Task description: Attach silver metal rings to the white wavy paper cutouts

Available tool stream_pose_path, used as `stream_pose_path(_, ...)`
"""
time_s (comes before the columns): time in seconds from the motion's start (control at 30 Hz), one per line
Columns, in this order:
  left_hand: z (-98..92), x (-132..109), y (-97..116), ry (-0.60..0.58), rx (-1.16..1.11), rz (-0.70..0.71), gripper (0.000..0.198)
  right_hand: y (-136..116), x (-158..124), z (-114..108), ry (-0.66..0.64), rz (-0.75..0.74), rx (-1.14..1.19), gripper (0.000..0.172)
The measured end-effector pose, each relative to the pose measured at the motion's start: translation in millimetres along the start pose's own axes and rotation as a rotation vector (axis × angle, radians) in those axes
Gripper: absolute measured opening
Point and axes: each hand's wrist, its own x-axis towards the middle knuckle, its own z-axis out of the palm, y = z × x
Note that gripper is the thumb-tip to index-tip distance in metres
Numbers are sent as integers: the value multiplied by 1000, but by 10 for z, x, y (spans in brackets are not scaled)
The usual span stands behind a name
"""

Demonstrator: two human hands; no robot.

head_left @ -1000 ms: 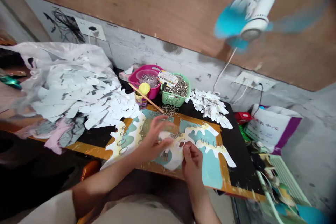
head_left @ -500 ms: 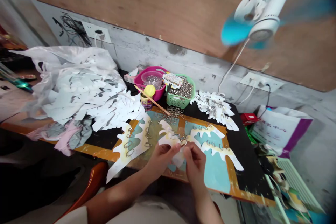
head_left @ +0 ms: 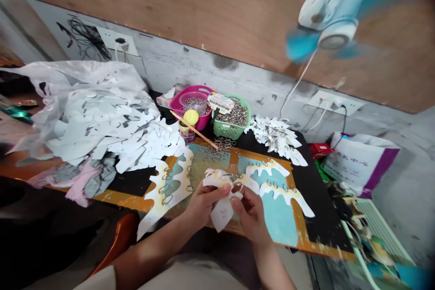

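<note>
My left hand [head_left: 208, 200] pinches a white cut-out piece [head_left: 221, 215] with a toothed edge, held above the near edge of the table. My right hand [head_left: 248, 208] grips the right side of the same piece, its fingers closed around the edge. Metal rings show along the piece between the hands, one close to my right fingertips. Left of my hands lies a white cut-out [head_left: 183, 180] with several oval metal rings along its teeth. To the right are two more ringed cut-outs, an upper one [head_left: 268, 168] and a lower one [head_left: 295, 195].
A heap of white cut-outs [head_left: 132, 131] lies at left. Behind stand a pink basket [head_left: 200, 122], a green basket [head_left: 228, 131] of metal rings and a small tin [head_left: 186, 132] with a stick [head_left: 200, 135]. Loose rings [head_left: 220, 148] lie before them. A fan [head_left: 336, 31] spins upper right.
The held piece has turned so that its pointed lower part shows more, hanging between my hands. Both hands stay close together on it. The view has shifted slightly.
</note>
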Motion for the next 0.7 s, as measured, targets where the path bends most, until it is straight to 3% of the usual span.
stream_pose_path(0.13, -74, 16, -41, -6, 22, -81, 43, 19, -19, -30, -3, 2, -12, 19)
stream_pose_path(0.27, -152, 9, -15, -136, 138, 31, 60, 8, -29, -19, -2, 17, -50, 21)
stream_pose_path(0.4, -162, 9, 66, -230, 408, 142, 39, 106, -43, -8, 48, 48, -62, 23)
stream_pose_path(0.53, -169, 24, 73, -299, 504, 151, 28, 134, -13, -108, 10, 19, 132, 42)
stream_pose_path(0.7, -219, -2, -1, -320, 427, 86, 28, -95, 82, -171, -19, 52, -155, 46)
